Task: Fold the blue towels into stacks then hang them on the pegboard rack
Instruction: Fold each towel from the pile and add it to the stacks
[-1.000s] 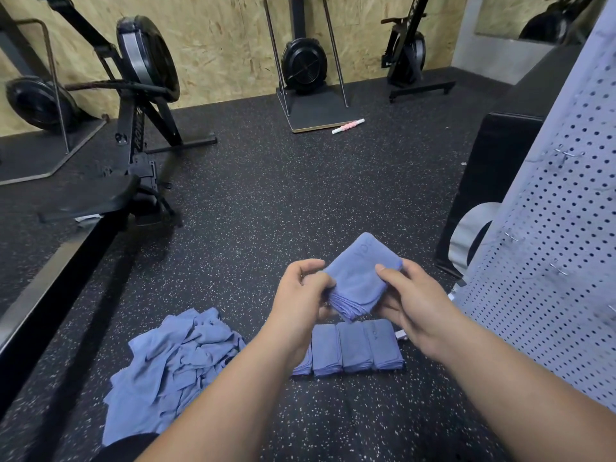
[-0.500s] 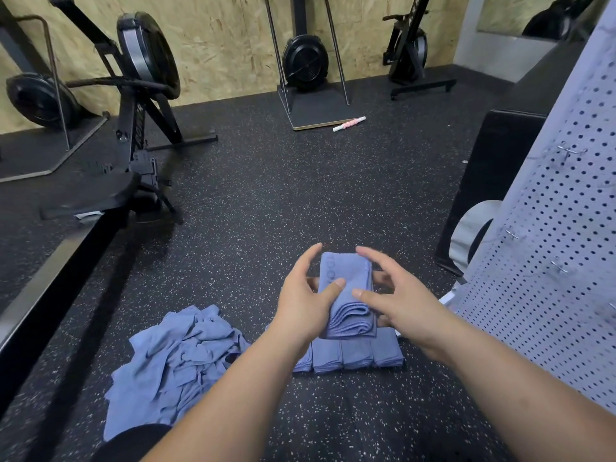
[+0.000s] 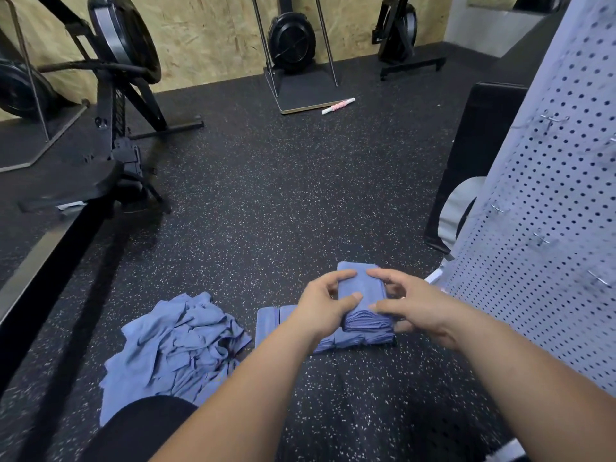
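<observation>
A folded blue towel [image 3: 363, 295] sits low over a row of folded blue towels [image 3: 270, 320] on the speckled black floor. My left hand [image 3: 325, 303] grips its left side, thumb on the near edge and fingers over the top. My right hand [image 3: 410, 301] grips its right side the same way. A loose heap of unfolded blue towels [image 3: 176, 341] lies to the left. The grey pegboard rack [image 3: 550, 228] with small metal hooks stands at the right.
A black box [image 3: 473, 168] stands behind the pegboard. A rowing machine [image 3: 113, 128] and its long rail run along the left. More black gym machines [image 3: 291, 38] line the chipboard wall, with a pink and white roller [image 3: 338, 106] on the floor.
Both hands folded the towel into a narrow bundle and lowered it from mid-air down onto the row of folded towels.
</observation>
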Demonstrator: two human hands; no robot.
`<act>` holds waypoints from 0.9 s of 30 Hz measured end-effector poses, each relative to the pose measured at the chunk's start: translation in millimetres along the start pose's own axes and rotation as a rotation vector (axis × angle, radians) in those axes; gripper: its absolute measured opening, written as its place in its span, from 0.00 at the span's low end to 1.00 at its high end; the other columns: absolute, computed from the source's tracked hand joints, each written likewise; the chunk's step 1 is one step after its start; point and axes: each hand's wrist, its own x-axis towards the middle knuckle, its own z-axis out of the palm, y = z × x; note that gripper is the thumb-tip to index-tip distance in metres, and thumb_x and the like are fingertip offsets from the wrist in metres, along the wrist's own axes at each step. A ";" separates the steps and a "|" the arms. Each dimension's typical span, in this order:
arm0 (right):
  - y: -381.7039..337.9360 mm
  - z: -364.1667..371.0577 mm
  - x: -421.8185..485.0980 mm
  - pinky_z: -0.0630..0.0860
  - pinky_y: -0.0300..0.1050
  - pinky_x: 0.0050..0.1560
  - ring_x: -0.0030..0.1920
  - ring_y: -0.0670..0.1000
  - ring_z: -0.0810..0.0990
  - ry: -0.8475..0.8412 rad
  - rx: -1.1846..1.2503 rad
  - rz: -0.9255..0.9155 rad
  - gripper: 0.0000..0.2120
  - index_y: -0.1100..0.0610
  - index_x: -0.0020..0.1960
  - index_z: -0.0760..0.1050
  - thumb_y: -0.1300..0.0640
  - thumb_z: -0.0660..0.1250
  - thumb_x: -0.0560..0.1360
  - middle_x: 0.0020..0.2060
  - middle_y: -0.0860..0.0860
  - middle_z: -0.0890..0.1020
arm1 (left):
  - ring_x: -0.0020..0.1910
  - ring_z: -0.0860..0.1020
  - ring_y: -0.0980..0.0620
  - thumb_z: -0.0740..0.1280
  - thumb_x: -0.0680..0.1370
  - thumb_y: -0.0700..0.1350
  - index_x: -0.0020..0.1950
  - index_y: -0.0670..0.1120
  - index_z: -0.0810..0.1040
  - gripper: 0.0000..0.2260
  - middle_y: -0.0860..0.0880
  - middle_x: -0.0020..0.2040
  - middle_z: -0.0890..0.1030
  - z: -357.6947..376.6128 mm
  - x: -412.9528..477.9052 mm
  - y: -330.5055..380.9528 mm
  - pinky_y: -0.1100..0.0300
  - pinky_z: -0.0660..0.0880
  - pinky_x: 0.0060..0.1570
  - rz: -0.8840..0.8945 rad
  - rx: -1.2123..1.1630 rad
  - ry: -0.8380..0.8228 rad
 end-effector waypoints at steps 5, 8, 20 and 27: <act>46.8 -3.5 14.4 0.81 0.48 0.38 0.49 0.54 0.85 0.039 -0.060 0.132 0.32 0.44 0.73 0.76 0.70 0.70 0.75 0.61 0.55 0.82 | 0.41 0.82 0.50 0.75 0.80 0.40 0.71 0.59 0.78 0.23 0.45 0.53 0.83 22.5 6.2 -41.0 0.55 0.80 0.39 -0.200 -0.038 -0.107; 79.5 -1.9 24.6 0.76 0.46 0.35 0.46 0.55 0.85 0.043 -0.096 0.192 0.35 0.43 0.72 0.75 0.71 0.69 0.72 0.58 0.55 0.83 | 0.45 0.83 0.47 0.75 0.79 0.35 0.74 0.57 0.76 0.28 0.41 0.60 0.81 34.3 11.4 -74.6 0.56 0.81 0.38 -0.289 -0.084 -0.153; 171.8 11.8 89.2 0.83 0.51 0.58 0.54 0.53 0.84 0.188 -0.309 0.194 0.38 0.39 0.71 0.75 0.62 0.70 0.63 0.62 0.48 0.81 | 0.55 0.85 0.47 0.76 0.77 0.36 0.75 0.64 0.72 0.34 0.51 0.67 0.79 66.3 59.2 -170.9 0.46 0.85 0.51 -0.280 0.097 -0.092; 185.2 -1.7 144.8 0.77 0.44 0.57 0.60 0.53 0.80 0.255 -0.392 0.171 0.38 0.39 0.75 0.72 0.65 0.68 0.69 0.67 0.52 0.77 | 0.52 0.85 0.48 0.77 0.76 0.40 0.77 0.63 0.70 0.34 0.55 0.65 0.78 78.5 117.7 -188.0 0.50 0.84 0.53 -0.207 0.263 -0.072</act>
